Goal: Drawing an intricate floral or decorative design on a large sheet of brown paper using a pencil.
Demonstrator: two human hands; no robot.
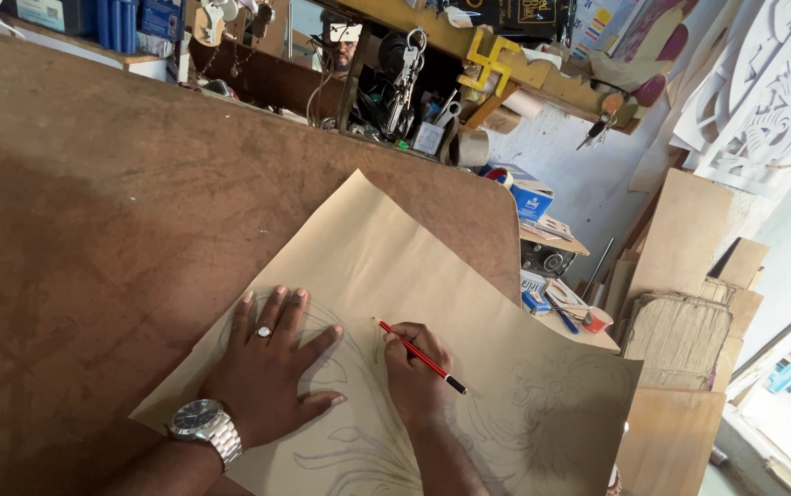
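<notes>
A large sheet of tan paper [395, 266] lies on a brown wooden board [92, 202], with curling leaf-like pencil lines drawn on it. My left hand [271, 367] presses flat on the paper, fingers spread; it wears a ring and a metal wristwatch [204, 427]. My right hand [417, 372] grips a red pencil [418, 356], its tip touching the paper just right of my left thumb.
Behind the board runs a cluttered shelf with hanging keys [406, 78], scissors [446, 112] and boxes. To the right stand wooden panels [685, 234], white carved cut-outs [772, 92] and a small side table with a pen [561, 317] and a cup [598, 320].
</notes>
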